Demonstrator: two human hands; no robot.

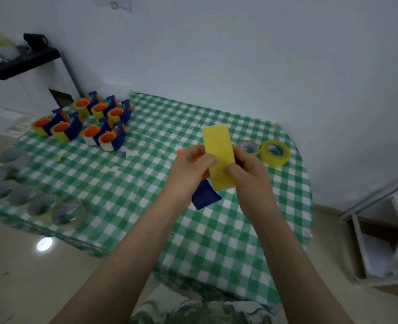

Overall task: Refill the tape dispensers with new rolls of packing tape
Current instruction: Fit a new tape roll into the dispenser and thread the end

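Above the table (216, 242), towards its right edge, the right hand (249, 174) pinches a yellow tape roll (219, 155) edge-on and upright. The left hand (191, 167) grips the blue-and-orange dispenser (205, 197) pressed against the roll's left face.

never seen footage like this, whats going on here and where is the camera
No machine here: a person works with bare hands, and the single picture comes from a camera worn on their head, looking down. The left hand grips a blue and orange tape dispenser; the right hand grips a yellow tape roll, held against it. On the checked table lie a cluster of loaded dispensers far left, clear rolls along the near-left edge, and two yellow rolls on the right.
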